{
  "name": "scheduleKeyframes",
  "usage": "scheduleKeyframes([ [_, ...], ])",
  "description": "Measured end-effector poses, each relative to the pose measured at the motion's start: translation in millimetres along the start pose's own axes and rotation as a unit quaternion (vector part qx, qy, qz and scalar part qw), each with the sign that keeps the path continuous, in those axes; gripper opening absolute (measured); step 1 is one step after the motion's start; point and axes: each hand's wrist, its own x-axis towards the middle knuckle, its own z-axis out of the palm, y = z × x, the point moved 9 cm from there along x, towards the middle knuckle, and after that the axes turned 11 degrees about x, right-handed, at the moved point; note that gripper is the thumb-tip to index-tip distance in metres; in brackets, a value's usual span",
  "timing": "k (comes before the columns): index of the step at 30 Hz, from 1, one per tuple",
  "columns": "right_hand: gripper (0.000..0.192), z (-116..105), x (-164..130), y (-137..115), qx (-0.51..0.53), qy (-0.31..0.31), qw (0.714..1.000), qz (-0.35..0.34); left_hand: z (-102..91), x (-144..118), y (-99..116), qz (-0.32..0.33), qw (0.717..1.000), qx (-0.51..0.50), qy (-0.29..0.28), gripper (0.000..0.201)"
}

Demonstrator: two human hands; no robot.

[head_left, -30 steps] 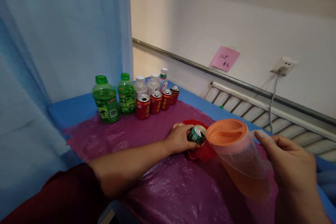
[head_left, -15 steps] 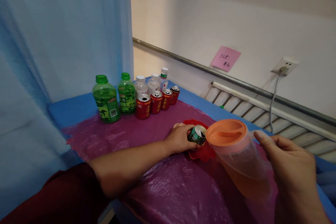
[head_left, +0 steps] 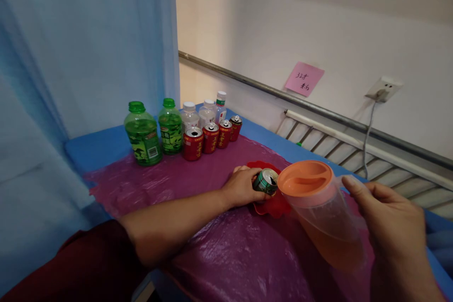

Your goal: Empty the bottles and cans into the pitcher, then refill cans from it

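My left hand (head_left: 244, 187) is wrapped round a dark green drink can (head_left: 265, 182), its opened top tilted to the right. Beneath the can lies a red scalloped dish (head_left: 268, 208). My right hand (head_left: 392, 217) grips the handle of a clear plastic pitcher (head_left: 332, 231) with an orange lid (head_left: 306, 179). The pitcher leans left, so its rim meets or nearly meets the top of the can; whether they touch I cannot tell. Brownish-orange liquid sits in the pitcher's lower part. Any flow between the two is hidden from view.
Several red cans (head_left: 193, 145) stand in a row at the back. Behind and beside them are green bottles (head_left: 143, 137) and small clear bottles (head_left: 190, 115). Purple plastic sheeting (head_left: 233, 255) covers the blue table (head_left: 95, 144). A radiator (head_left: 329, 151) runs along the wall.
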Motion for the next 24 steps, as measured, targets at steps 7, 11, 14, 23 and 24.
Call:
scheduleKeyframes([
  [7,0.051,-1.1,-0.6,-0.2,0.004,0.007,1.000,0.009,0.6,-0.1,-0.3,-0.003,1.000,-0.007,-0.002,0.077],
  [11,0.049,-0.2,0.1,0.4,-0.002,0.001,1.000,0.002,0.4,0.1,-0.5,-0.005,1.000,-0.007,-0.003,0.078],
  [14,0.050,-0.3,0.0,-0.6,-0.007,0.004,1.000,-0.001,-0.4,-0.1,1.0,0.001,1.000,-0.006,-0.002,0.076],
  [23,0.049,1.8,-1.4,-1.8,0.006,-0.005,1.000,-0.003,-0.2,-0.3,1.2,0.007,1.000,-0.008,0.000,0.076],
  [24,0.049,2.1,-1.0,-0.9,0.010,-0.007,1.000,-0.002,-0.3,-0.4,1.0,0.007,1.000,-0.008,0.001,0.076],
])
